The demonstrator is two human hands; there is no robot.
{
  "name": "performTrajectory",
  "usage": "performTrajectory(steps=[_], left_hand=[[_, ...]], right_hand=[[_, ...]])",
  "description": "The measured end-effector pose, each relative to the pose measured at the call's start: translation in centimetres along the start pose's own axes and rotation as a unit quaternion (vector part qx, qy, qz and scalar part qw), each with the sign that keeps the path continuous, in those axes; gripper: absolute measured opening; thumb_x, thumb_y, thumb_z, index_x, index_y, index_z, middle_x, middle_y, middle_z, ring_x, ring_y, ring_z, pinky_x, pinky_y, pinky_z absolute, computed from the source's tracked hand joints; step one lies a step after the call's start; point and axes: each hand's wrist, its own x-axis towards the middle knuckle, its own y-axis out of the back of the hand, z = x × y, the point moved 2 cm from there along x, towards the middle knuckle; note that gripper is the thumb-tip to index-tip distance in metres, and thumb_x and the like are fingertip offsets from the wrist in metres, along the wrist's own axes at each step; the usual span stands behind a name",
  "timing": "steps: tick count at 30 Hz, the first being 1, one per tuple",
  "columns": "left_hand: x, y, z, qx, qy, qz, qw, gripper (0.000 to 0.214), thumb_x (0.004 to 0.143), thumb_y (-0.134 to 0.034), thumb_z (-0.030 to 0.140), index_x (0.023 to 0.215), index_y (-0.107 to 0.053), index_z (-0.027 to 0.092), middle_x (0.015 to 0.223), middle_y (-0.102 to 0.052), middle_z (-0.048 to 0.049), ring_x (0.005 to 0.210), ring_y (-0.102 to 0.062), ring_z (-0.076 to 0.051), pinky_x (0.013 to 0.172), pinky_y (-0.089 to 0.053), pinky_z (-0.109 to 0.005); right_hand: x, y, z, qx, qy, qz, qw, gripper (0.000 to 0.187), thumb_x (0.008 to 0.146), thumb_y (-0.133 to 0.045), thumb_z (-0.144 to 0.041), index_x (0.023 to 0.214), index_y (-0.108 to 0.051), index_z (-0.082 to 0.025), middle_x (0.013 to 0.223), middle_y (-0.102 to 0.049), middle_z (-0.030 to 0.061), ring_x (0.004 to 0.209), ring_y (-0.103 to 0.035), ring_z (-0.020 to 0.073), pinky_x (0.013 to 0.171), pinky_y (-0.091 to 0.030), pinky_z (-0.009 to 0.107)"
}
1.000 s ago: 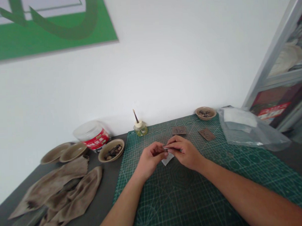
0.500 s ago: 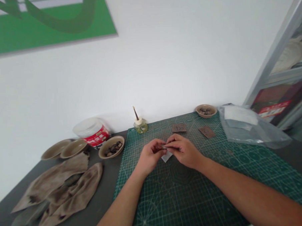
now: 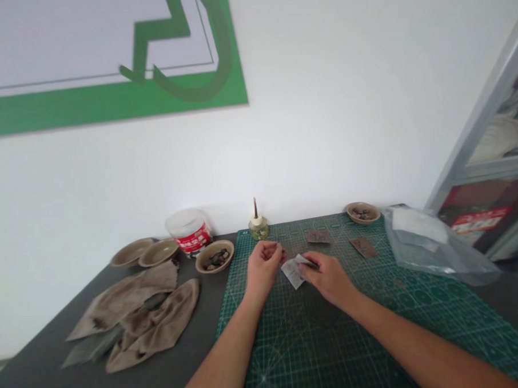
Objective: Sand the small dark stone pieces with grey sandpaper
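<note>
On my feed, right hand (image 3: 330,275) pinches paper (image 3: 291,272) over the mat (image 3: 283,347); left hand (image 3: 262,268) curled, can't tell if gripping. Seems mid-job: stones (image 3: 218,260) in a bowl (image 3: 227,248) left of the mat, more in a saucer (image 3: 363,220) at its far edge; which are done or left, unclear.

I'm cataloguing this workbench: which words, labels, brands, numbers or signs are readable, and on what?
"320", probably: handwritten on the left brown sandpaper-like piece.
Too blurred: writing on the right brown sandpaper-like piece.
Too blurred: characters on the red label of the plastic jar.
Too blurred: pale lettering on the red panel at right.
Too small: corner mark on green cutting mat.
No readable word: green-bordered poster, cut off.
No readable text: white paper in right hand.
</note>
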Motion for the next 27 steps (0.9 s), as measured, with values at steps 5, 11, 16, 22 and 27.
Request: performTrajectory(steps=[5,11,16,22,27], left_hand=[[0.1,0.9,2.1,-0.027,-0.023,0.068,0.997,0.031,0.076,-0.066,0.042,0.088,-0.061,0.014,0.086,-0.070,-0.0075,0.073,-0.066,-0.018,0.068,-0.055,-0.033],[-2.9,0.7,4.6,0.035,-0.032,0.003,0.999,0.027,0.074,-0.067,0.035,0.092,-0.066,0.015,0.075,-0.066,-0.0017,0.066,-0.061,-0.014,0.064,-0.050,-0.027],[-8.3,1.2,4.0,0.194,-0.036,-0.050,0.979,0.016,0.075,-0.067,0.032,0.076,-0.065,0.017,0.068,-0.064,0.0003,0.062,-0.057,-0.013,0.059,-0.043,-0.023],[-12.5,1.0,2.3,0.194,0.005,-0.058,0.979,0.019,0.076,-0.066,0.036,0.076,-0.065,0.017,0.071,-0.066,-0.0013,0.067,-0.060,-0.016,0.062,-0.045,-0.025],[-13.4,0.8,2.2,0.197,-0.008,-0.108,0.974,0.022,0.085,-0.056,0.039,0.085,-0.065,0.018,0.077,-0.068,-0.0030,0.073,-0.063,-0.018,0.069,-0.048,-0.028]], right_hand=[[-3.6,-3.3,-0.8,0.028,-0.083,-0.082,0.993,0.034,0.077,-0.065,-0.022,0.110,-0.058,-0.021,0.086,-0.069,-0.0001,0.071,-0.064,0.0148,0.064,-0.045,0.024],[-5.2,-3.9,-1.1,-0.159,-0.051,-0.049,0.985,0.030,0.071,-0.067,-0.018,0.101,-0.063,-0.018,0.101,-0.065,0.0081,0.098,-0.058,0.0253,0.087,-0.042,0.037],[-6.3,-2.8,-2.3,-0.117,0.007,0.017,0.993,0.044,0.073,-0.070,-0.020,0.115,-0.057,-0.020,0.107,-0.060,0.0077,0.100,-0.055,0.0229,0.090,-0.043,0.037],[-8.3,-3.1,-3.2,-0.019,0.032,0.004,0.999,0.016,0.082,-0.066,-0.024,0.097,-0.062,-0.021,0.090,-0.064,0.0021,0.077,-0.061,0.0152,0.073,-0.047,0.026],[-8.4,-2.9,-2.4,-0.041,0.024,0.030,0.998,0.008,0.082,-0.066,-0.021,0.090,-0.064,-0.021,0.083,-0.067,0.0004,0.077,-0.062,0.0154,0.073,-0.045,0.026]])
